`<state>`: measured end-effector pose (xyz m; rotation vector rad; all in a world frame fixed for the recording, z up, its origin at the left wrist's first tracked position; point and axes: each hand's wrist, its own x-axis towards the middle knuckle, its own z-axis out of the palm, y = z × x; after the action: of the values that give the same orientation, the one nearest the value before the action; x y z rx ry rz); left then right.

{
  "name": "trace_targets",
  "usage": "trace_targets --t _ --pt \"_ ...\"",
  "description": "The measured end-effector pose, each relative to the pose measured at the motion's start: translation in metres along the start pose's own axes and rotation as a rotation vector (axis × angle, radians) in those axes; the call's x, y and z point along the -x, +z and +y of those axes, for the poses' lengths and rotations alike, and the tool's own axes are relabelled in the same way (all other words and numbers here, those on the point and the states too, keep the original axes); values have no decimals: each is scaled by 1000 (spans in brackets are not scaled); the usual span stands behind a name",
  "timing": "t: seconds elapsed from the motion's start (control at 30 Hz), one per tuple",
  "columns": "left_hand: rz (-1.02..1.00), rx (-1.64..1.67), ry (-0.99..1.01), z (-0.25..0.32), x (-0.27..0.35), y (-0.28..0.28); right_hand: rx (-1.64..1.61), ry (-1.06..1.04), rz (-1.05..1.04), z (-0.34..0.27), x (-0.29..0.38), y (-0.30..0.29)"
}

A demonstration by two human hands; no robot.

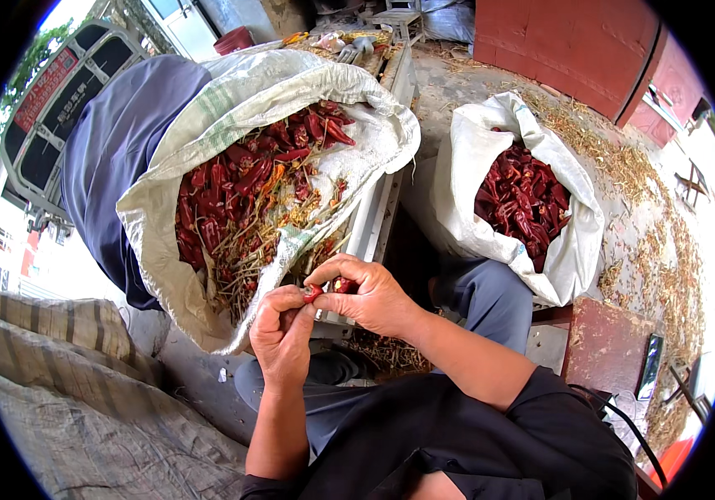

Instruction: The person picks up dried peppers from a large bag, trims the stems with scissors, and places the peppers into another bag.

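Observation:
My left hand pinches a dried red chili pepper between thumb and fingertips. Thumb and forefinger of my right hand meet at the same pepper. A second chili sits inside the curl of the right fingers. Both hands are just beyond the near rim of a large white woven sack, which lies with its mouth towards me. Inside it are whole dried chilies and a heap of loose stems. To the right, an upright white sack holds more dried red chilies.
Dark blue cloth covers the large sack's left side. Forks and gloves lie on the metal-edged platform behind it. Chili debris litters the concrete at right, beyond a reddish board with a phone. A striped tarp spreads at left.

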<state>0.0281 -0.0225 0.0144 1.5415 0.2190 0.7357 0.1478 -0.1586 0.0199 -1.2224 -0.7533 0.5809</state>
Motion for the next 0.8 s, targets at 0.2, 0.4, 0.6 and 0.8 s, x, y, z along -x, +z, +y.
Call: trace_targets --t 0.2,0.4,0.6,0.8 --pt "-118 -143 72 4 0 -2 -77 82 -12 3 8 -9" --pt "-103 -213 35 1 1 1 -156 138 11 1 11 -4" --pt "-3 -2 -170 -12 23 -5 116 201 -27 5 13 -19" --pt "-105 -463 -75 -11 39 -37 1119 -143 632 -22 18 -181"
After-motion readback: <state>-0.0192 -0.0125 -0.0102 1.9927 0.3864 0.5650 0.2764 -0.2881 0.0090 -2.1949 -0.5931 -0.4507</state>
